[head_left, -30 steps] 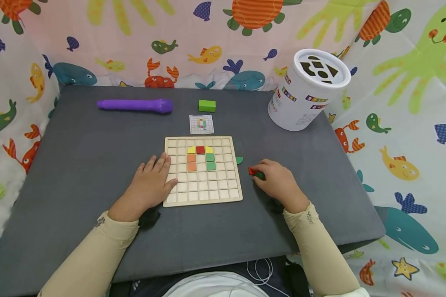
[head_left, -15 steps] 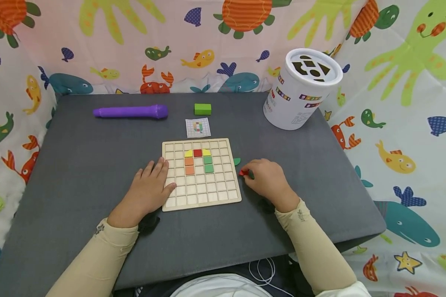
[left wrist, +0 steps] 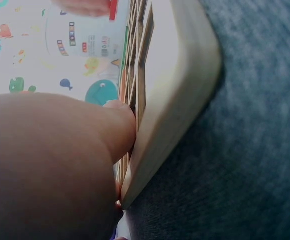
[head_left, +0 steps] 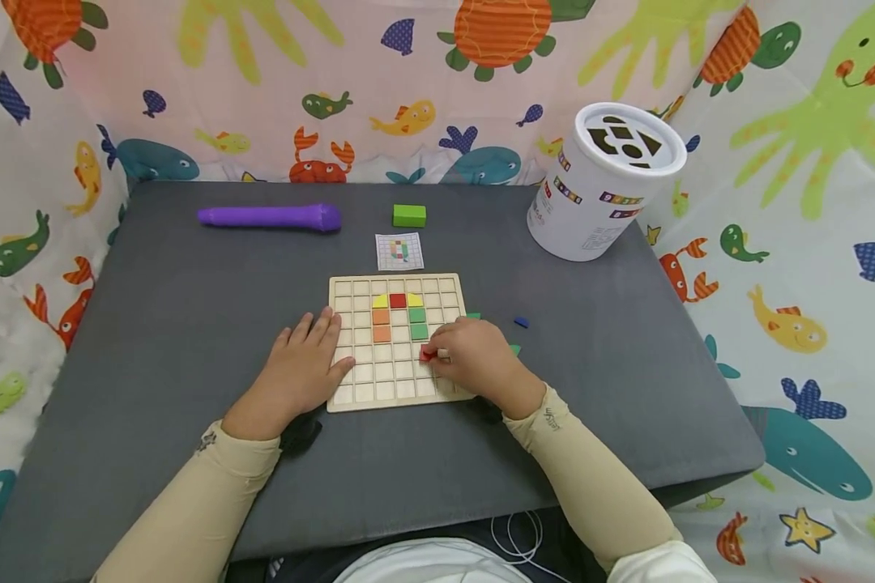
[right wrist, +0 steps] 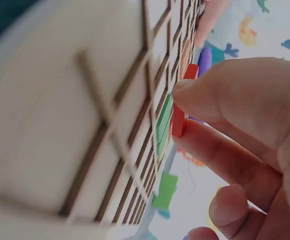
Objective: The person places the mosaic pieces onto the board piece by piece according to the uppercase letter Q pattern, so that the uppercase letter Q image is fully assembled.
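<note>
A wooden grid board lies on the table with yellow, red, orange and green tiles set in its upper cells. My left hand rests on the board's left edge, fingers straight, its thumb lying over the rim. Over the lower right part of the board, my right hand pinches a red tile between thumb and finger. That tile is just off the grid, below the green tiles. Beside the right hand lie a small blue tile and green pieces, partly hidden.
Above the board lies a small pattern card, with a bright green block behind it. A purple stick-shaped object is at the back left. A white tub with shaped holes in its lid stands at the back right.
My right hand has moved left from the table onto the board, carrying the red tile. The blue tile and a green piece now show where it was. My left hand stays on the board.
</note>
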The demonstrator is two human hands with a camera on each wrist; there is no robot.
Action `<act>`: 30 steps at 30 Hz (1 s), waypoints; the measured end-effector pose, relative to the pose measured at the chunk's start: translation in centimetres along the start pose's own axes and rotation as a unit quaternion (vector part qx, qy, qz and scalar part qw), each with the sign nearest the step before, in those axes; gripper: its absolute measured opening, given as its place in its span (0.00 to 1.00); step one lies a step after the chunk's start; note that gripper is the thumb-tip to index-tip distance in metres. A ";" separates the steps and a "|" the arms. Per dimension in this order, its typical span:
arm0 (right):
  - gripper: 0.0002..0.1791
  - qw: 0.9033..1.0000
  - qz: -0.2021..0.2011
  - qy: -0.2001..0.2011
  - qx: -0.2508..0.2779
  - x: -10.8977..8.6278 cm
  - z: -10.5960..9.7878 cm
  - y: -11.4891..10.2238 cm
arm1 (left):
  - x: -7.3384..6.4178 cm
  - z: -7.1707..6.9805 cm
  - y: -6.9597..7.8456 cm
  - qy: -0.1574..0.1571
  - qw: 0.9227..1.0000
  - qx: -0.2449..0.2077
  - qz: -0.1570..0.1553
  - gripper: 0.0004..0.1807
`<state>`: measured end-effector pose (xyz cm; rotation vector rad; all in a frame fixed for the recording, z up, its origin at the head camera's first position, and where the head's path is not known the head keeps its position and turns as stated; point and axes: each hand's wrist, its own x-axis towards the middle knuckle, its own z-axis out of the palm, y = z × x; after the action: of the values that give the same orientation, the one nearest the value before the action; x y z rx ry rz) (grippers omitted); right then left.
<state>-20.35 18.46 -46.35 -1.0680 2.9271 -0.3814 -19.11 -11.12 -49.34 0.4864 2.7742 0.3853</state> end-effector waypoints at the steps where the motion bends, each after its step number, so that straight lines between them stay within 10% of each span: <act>1: 0.08 1.000 -0.003 -0.004 0.003 0.3 0.1 -0.1 | 0.1 0.0 0.1 -0.001 1.000 0.000 0.001 0.43; 22: 0.13 0.994 -0.020 -0.035 -0.104 1.6 -0.7 -2.0 | 1.7 -1.7 1.0 0.025 0.999 0.029 0.020 0.44; 30: 0.22 0.985 -0.059 -0.050 -0.152 -0.2 0.5 -4.3 | 0.4 -0.1 -0.1 0.013 1.000 0.014 0.007 0.44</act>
<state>-17.42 15.33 -45.93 -1.2551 2.9024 0.1236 -19.54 -11.07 -49.40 0.5120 2.8055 0.3598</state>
